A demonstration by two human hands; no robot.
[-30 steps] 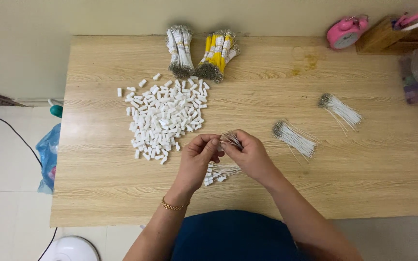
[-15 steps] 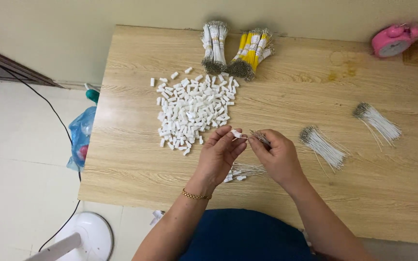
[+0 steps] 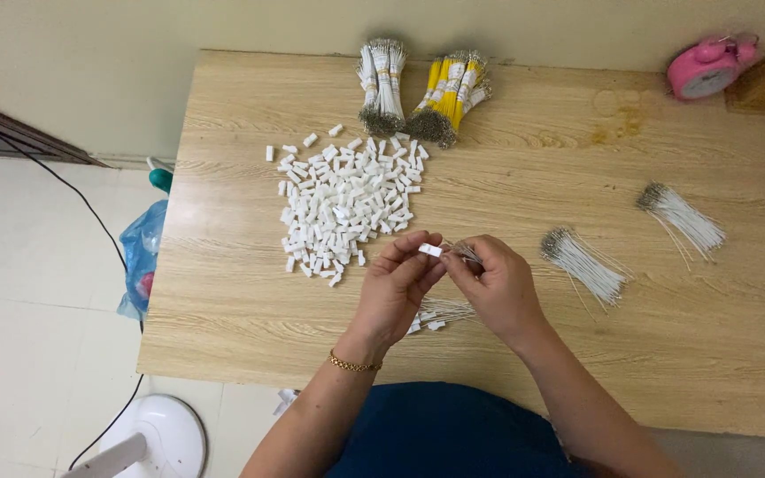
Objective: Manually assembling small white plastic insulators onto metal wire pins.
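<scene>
Small white plastic connector (image 3: 430,250), pinched at its ends by the fingertips of the left hand (image 3: 397,288), held above the desk (image 3: 223,301). It looks light, rigid and smooth, best gripped by its flat sides. The right hand (image 3: 498,288) is closed on thin white wires (image 3: 464,251), probably flexible and easily bent. Behind: heap of connectors (image 3: 347,204); wire bundles (image 3: 582,265) to the right.

two white wire bundles (image 3: 381,81), one yellow bundle (image 3: 452,93), two loose wire sheaves (image 3: 582,263), one pink clock (image 3: 706,69).
</scene>
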